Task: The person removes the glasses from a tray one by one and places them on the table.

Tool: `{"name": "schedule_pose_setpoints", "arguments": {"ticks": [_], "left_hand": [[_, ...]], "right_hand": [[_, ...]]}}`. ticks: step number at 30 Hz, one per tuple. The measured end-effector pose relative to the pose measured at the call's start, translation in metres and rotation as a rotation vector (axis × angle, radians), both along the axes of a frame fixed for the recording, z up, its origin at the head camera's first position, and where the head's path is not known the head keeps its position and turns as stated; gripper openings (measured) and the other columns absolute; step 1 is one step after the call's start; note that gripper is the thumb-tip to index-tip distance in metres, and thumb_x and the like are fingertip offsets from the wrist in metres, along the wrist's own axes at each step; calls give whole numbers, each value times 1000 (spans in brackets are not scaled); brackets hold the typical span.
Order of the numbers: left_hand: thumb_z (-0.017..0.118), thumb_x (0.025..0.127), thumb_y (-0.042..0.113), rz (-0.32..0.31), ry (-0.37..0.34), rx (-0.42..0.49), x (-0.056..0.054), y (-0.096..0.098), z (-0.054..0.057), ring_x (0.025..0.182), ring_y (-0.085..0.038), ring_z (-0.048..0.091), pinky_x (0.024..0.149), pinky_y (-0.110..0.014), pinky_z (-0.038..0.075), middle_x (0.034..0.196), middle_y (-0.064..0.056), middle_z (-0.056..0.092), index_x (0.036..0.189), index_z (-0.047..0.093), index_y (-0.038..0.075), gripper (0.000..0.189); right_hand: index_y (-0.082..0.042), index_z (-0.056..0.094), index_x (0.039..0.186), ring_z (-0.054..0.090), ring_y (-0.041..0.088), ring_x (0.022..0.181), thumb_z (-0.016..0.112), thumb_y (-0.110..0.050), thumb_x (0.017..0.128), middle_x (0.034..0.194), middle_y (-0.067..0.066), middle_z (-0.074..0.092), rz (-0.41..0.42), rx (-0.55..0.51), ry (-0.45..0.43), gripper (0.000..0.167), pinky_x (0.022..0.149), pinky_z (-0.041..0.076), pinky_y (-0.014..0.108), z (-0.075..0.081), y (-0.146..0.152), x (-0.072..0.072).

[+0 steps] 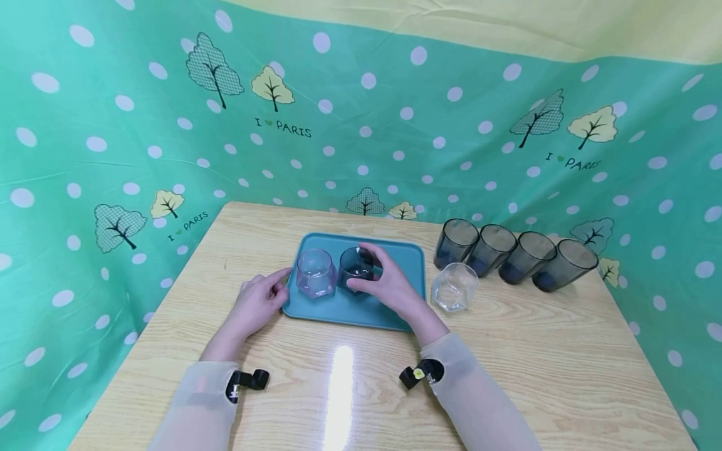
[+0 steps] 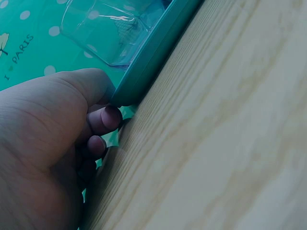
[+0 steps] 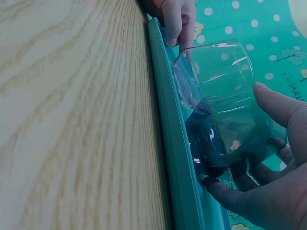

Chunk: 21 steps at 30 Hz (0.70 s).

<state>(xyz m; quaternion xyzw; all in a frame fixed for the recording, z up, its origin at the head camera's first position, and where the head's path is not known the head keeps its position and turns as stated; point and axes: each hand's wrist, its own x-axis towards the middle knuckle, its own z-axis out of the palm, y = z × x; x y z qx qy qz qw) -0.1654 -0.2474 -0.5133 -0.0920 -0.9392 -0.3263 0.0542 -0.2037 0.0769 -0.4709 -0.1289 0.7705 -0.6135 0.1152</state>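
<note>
On a blue tray (image 1: 403, 257) two short faceted tumblers stand side by side, a pale pink tumbler (image 1: 316, 274) on the left and a dark grey-blue tumbler (image 1: 352, 266) beside it. My right hand (image 1: 393, 287) holds the dark tumbler from its right, thumb on the near side and fingers round the far side. The dark tumbler's base (image 3: 208, 143) is low inside the tray, close by the pink one. At the tray's left edge, my left hand (image 1: 258, 305) pinches the rim between thumb and forefinger, its other fingers curled.
A clear faceted tumbler (image 1: 454, 289) stands on the wooden table (image 1: 496, 351) just right of the tray. Behind it several tall dark glasses (image 1: 491, 249) line up toward the right edge. A green dotted curtain (image 1: 361, 150) hangs behind the table.
</note>
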Motion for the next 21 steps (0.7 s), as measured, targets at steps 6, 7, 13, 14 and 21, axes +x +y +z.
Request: {"name": "schedule_pose_setpoints", "arguments": {"ticks": [6,7,13,14,21], "left_hand": [[66,103,9,1,-11,8,0,0,1,87,-23,54,98,-53,34,85,6,63,152,65,4,49],[66,104,9,2,-13,10,0,0,1,87,-23,54,98,-53,33,85,6,63,153,65,4,49],[65,103,9,3,-13,14,0,1,3,87,-23,53,96,-52,33,85,6,63,152,65,3,49],[65,103,9,3,-13,14,1,1,3,87,-23,53,96,-52,33,85,6,63,152,65,3,49],[65,103,9,0,-13,9,1,1,2,86,-23,53,98,-53,33,85,6,63,152,65,3,49]], "right_hand": [[-23,49,167,44,32,154,92,-16,93,166,7,49,-10,-7,1,86,125,35,57,0,0,0],[-22,49,167,44,32,154,92,-16,93,166,7,49,-12,-7,0,86,125,35,57,0,0,0],[-22,50,166,45,30,154,93,-18,92,165,6,50,-18,0,-4,86,124,36,57,0,-1,-1],[-22,50,166,45,31,154,93,-18,92,165,6,50,-19,0,-5,86,125,36,57,0,-1,-1],[-23,50,166,46,32,153,94,-20,91,164,7,51,-22,0,-4,86,125,36,56,-1,-1,-1]]}}
